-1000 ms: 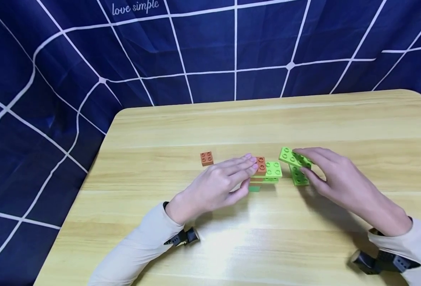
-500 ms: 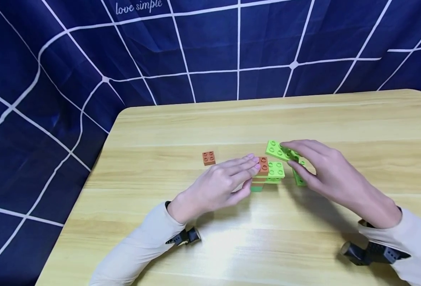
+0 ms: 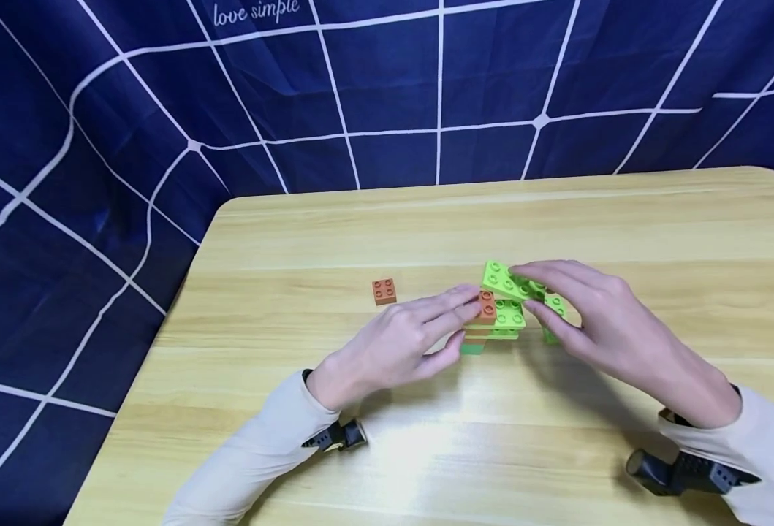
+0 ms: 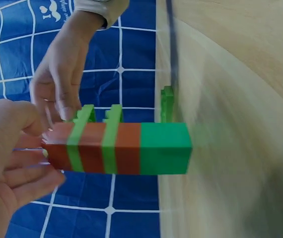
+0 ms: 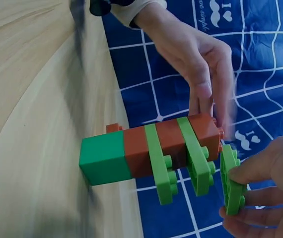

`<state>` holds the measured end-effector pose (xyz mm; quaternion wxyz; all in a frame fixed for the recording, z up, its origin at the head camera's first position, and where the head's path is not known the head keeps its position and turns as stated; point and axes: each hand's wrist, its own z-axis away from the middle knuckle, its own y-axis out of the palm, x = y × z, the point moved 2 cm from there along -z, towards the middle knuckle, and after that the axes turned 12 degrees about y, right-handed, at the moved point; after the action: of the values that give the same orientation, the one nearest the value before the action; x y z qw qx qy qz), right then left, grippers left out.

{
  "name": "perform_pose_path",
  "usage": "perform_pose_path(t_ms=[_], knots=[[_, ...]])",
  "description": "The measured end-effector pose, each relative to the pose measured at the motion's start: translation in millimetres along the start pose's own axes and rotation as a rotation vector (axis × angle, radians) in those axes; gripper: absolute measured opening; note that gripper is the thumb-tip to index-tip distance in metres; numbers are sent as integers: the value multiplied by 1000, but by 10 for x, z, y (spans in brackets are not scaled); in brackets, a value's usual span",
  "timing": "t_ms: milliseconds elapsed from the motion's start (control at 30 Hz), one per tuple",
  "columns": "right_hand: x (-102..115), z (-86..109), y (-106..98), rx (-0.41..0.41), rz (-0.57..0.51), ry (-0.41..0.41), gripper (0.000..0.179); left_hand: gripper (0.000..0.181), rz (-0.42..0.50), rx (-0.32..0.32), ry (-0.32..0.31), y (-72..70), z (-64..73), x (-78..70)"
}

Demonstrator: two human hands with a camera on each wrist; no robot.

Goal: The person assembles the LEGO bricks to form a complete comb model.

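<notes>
My left hand (image 3: 406, 340) is at the top of an upright stack of toy building bricks, its fairly straight fingers against or beside the top brown brick (image 3: 488, 308). The stack has a green brick (image 5: 106, 157) at the bottom, then brown bricks alternating with two lime green plates (image 4: 110, 144) that jut out to the right. My right hand (image 3: 606, 329) pinches another lime plate (image 3: 497, 279) between thumb and fingers. That plate is tilted and held just above the top brown brick; the right wrist view shows a small gap between them.
A loose brown two-by-two brick (image 3: 384, 291) lies on the wooden table (image 3: 262, 307) to the left of the stack. Another lime green plate (image 3: 555, 307) lies right of the stack, partly hidden by my right hand. A dark blue gridded cloth (image 3: 387, 88) hangs behind.
My right hand has carried its lime plate left, from above the loose lime plate to just over the stack's top. The left hand has stayed at the stack with little movement.
</notes>
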<state>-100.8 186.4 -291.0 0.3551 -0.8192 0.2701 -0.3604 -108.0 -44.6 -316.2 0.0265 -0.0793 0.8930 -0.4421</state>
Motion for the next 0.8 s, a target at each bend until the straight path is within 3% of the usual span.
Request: perform_pose_path(t_ms=[100, 233, 500, 800], knots=[[24, -1, 0, 0, -24, -29, 35, 53, 26, -27, -35, -2, -1, 1], [64, -9, 17, 22, -34, -82, 43, 62, 59, -29, -78, -5, -7, -1], [123, -11, 32, 5, -44, -166, 50, 48, 94, -16, -103, -21, -15, 0], [152, -18, 7, 21, -35, -155, 50, 47, 88, -37, -85, 5, -12, 21]])
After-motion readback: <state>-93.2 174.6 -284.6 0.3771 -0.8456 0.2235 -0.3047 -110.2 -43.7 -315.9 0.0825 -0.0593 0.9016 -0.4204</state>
